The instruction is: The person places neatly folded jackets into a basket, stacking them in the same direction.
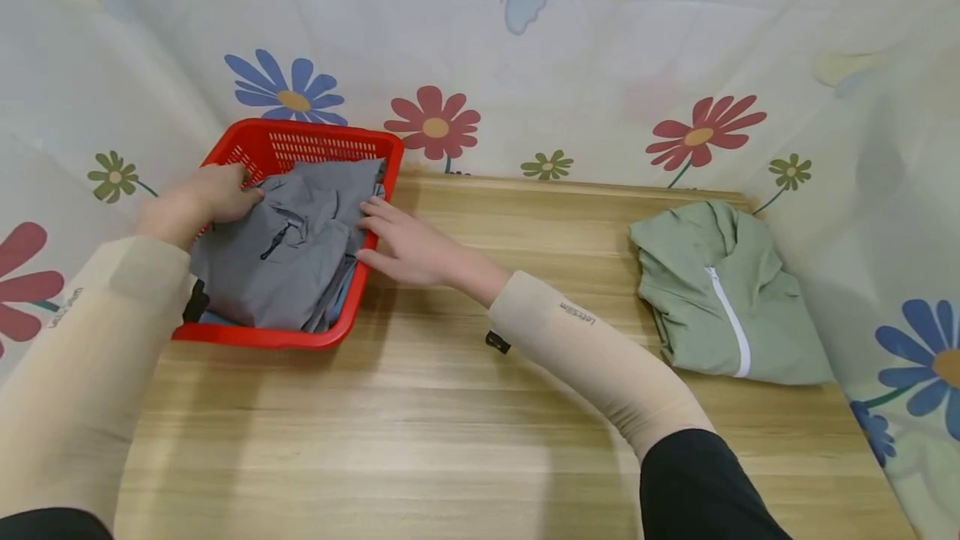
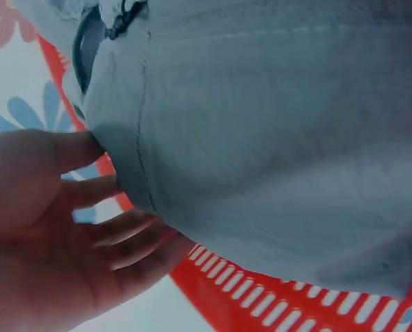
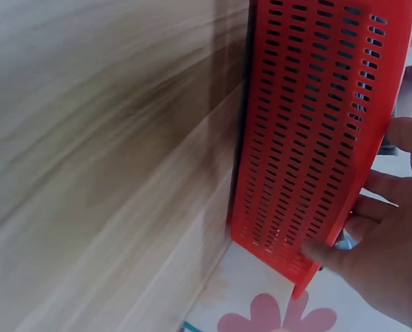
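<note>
Your left hand [image 1: 213, 194] sits at the far left rim of the red plastic basket [image 1: 300, 142], fingers reaching over onto the grey garment [image 1: 288, 252] heaped inside. In the left wrist view that hand [image 2: 47, 235] has its fingers fairly straight, slipped against and partly under the edge of the grey cloth [image 2: 275, 131], with the slotted basket wall [image 2: 261, 294] just below; it touches the cloth rather than pinching it. A dark zip pull shows on the grey garment near its middle, and a strip of blue cloth peeks out beneath it at the basket's near edge.

Your right hand [image 1: 408, 248] lies at the basket's right wall, fingers extended and relaxed, the tips touching the grey garment where it spills over the rim. The right wrist view shows the fingers [image 3: 379, 249] resting against the outside of the perforated red wall [image 3: 310, 131], nothing grasped.

Your beige sleeve [image 1: 592, 357] carries small dark lettering near the wrist, too small to read for certain.

Well apart to the right on the wooden table [image 1: 450, 423] lies 1 folded sage-green zip jacket [image 1: 723, 298] with a white zipper. A flower-and-butterfly printed sheet [image 1: 600, 48] hangs behind.
</note>
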Tool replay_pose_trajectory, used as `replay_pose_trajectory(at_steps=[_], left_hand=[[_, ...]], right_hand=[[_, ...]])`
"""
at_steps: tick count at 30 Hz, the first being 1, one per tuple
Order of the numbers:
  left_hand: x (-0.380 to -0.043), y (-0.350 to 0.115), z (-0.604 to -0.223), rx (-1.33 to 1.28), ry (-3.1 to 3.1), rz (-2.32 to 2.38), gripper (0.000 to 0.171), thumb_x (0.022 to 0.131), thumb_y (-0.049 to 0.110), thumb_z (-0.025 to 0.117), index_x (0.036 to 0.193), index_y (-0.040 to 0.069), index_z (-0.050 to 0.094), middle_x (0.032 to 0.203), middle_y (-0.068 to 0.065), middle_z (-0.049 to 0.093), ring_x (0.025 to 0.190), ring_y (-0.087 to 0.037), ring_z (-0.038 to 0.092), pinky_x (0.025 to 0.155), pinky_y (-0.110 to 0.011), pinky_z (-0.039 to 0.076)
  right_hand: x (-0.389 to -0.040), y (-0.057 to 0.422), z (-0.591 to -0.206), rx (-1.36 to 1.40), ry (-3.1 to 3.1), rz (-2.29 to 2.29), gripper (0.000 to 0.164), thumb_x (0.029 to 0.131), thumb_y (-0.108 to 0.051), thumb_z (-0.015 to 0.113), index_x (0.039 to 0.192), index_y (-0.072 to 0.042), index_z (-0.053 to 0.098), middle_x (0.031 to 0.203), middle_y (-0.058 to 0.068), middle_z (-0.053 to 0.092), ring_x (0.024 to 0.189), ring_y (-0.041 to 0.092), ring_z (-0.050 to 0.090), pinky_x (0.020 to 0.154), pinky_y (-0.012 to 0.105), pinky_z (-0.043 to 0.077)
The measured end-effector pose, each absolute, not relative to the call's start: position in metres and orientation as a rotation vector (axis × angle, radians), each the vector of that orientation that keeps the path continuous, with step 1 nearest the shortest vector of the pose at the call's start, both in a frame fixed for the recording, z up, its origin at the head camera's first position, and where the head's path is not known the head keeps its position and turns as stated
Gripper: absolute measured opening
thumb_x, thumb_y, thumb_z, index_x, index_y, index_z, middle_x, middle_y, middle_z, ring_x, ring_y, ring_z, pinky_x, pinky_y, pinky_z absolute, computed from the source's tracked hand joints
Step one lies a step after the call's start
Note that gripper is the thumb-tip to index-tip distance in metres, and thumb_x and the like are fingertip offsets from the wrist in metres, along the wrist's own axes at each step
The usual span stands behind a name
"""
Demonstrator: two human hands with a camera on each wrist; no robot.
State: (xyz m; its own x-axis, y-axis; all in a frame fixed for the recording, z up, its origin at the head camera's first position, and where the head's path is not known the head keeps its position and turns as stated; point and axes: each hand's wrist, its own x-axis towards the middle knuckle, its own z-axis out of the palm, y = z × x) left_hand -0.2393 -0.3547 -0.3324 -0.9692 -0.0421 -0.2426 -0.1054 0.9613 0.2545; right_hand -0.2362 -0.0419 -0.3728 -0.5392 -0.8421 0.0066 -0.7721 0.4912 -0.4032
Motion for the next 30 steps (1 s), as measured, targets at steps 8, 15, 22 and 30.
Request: replay_pose_trajectory(at_steps=[8, 15, 22, 30], left_hand=[[-0.230, -0.317, -0.312, -0.088, 3.043, 0.377, 0.061, 0.102, 0.024, 0.058, 0.146, -0.014, 0.036, 0.133, -0.039, 0.038, 0.117, -0.054, 0.040, 0.089, -0.071, 0.047], [-0.206, -0.268, -0.293, 0.233, 2.987, 0.453, 0.056, 0.101, 0.024, 0.063, 0.143, -0.009, 0.047, 0.136, -0.034, 0.050, 0.122, -0.051, 0.047, 0.093, -0.068, 0.047], [-0.183, -0.228, -0.283, 0.441, 2.924, 0.530, 0.048, 0.102, 0.026, 0.064, 0.140, -0.002, 0.055, 0.132, -0.026, 0.058, 0.117, -0.042, 0.056, 0.089, -0.060, 0.053], [-0.157, -0.196, -0.284, 0.602, 2.771, 0.700, 0.042, 0.103, 0.029, 0.064, 0.137, 0.005, 0.060, 0.123, -0.009, 0.066, 0.109, -0.027, 0.060, 0.091, -0.050, 0.053]], right_hand=[[-0.230, 0.013, -0.389, -1.297, 2.471, -0.808, 0.057, 0.104, -0.024, 0.061, 0.154, -0.003, 0.042, 0.165, 0.013, 0.029, 0.151, 0.024, 0.027, 0.120, 0.032, 0.025], [-0.225, 0.072, -0.396, -1.240, 2.483, -0.842, 0.041, 0.103, -0.016, 0.062, 0.139, 0.001, 0.057, 0.148, 0.019, 0.050, 0.140, 0.031, 0.045, 0.116, 0.042, 0.034], [-0.211, 0.129, -0.393, -1.148, 2.478, -0.912, 0.032, 0.105, -0.015, 0.061, 0.133, 0.000, 0.061, 0.136, 0.014, 0.060, 0.130, 0.028, 0.053, 0.105, 0.049, 0.045], [-0.208, 0.193, -0.378, -0.915, 2.647, -1.090, 0.027, 0.106, -0.018, 0.060, 0.128, -0.003, 0.065, 0.126, 0.012, 0.067, 0.117, 0.028, 0.063, 0.092, 0.049, 0.054]])
